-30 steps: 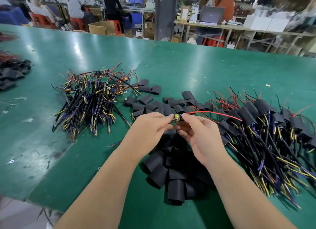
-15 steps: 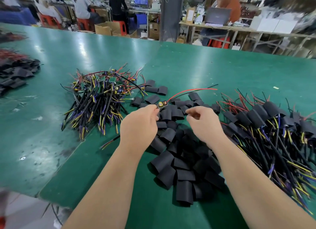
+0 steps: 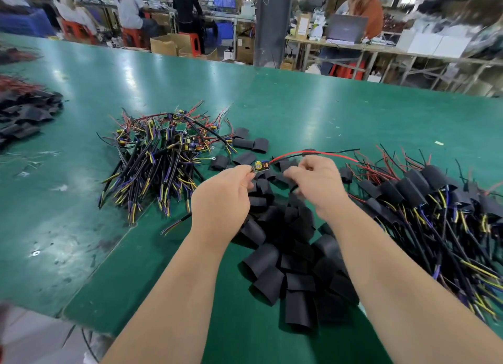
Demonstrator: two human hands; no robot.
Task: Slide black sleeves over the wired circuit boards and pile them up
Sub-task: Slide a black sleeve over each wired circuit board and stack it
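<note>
The green table carries three heaps: sleeved boards bristling with wires on the right, bare wired boards on the left, and loose black sleeves between them, under the person's forearms. Above the sleeves, the left hand pinches one circuit board by its near end between thumb and fingertips, its red wire trailing off rightward. The right hand is just beside it, fingers curled downward and blurred; whether they grip anything cannot be told
</note>
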